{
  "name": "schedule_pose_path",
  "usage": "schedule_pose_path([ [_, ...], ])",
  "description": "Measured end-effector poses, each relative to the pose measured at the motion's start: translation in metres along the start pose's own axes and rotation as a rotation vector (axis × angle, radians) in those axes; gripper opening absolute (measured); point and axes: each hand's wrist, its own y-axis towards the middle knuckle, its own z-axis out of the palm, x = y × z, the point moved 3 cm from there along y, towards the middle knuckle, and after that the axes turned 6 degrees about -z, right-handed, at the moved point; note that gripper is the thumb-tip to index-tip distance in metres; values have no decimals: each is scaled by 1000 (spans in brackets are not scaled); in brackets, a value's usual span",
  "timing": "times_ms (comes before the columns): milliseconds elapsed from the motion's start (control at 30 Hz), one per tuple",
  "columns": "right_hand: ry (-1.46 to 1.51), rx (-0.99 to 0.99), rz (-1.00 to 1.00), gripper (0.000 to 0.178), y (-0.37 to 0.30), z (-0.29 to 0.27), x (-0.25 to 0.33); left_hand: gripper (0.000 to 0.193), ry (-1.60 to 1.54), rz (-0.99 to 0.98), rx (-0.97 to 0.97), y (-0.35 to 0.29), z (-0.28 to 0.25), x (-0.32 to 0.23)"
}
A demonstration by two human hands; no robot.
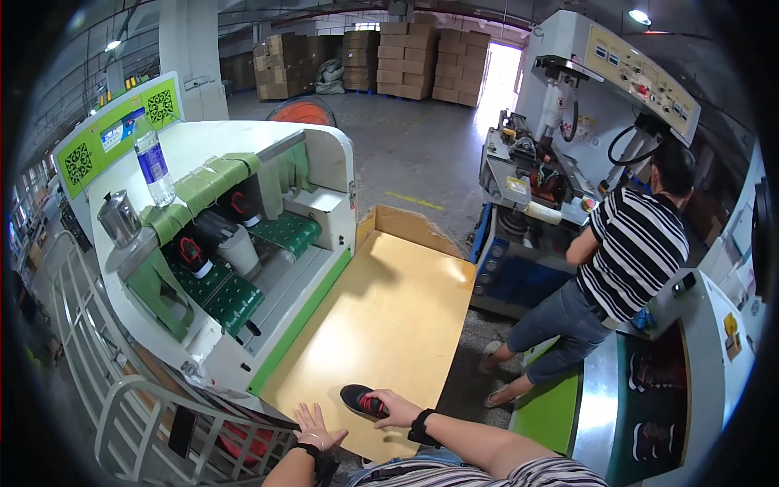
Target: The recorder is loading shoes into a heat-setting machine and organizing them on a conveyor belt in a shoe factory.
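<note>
A black sneaker (357, 398) with red laces and a light sole edge sits near the front end of the tan wooden tabletop (381, 316). My right hand (395, 408) grips it from the right, thumb and fingers around the laced part. To the left of the shoe, my left hand (319, 428) is spread open over the near left edge of the board, holding nothing. Whether its palm touches the board I cannot tell. Both wrists wear black bands.
Left stands a white and green conveyor machine (235, 138) with shoes on green perforated belts, a bottle (154, 166) and a metal pot (119, 219) on it. A metal rack (122, 406) is beside me. Right, a person (637, 252) works at a press machine (527, 170); another belt (649, 406) carries shoes.
</note>
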Motion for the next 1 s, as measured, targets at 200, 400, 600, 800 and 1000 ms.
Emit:
schedule_pose_path([
  [200,-204,-176,130,75,-10,6,8,128,3,-5,-17,3,6,-2],
  [400,-253,-196,128,68,-11,6,10,127,-37,-16,-52,4,11,1],
  [600,-269,-198,114,67,-10,4,9,128,-43,-15,-36,7,10,1],
  [800,-262,-153,162,67,-6,0,11,128,-61,-10,-27,7,6,0],
  [1000,-289,-193,100,66,-8,1,14,128,-60,-19,-25,8,7,1],
])
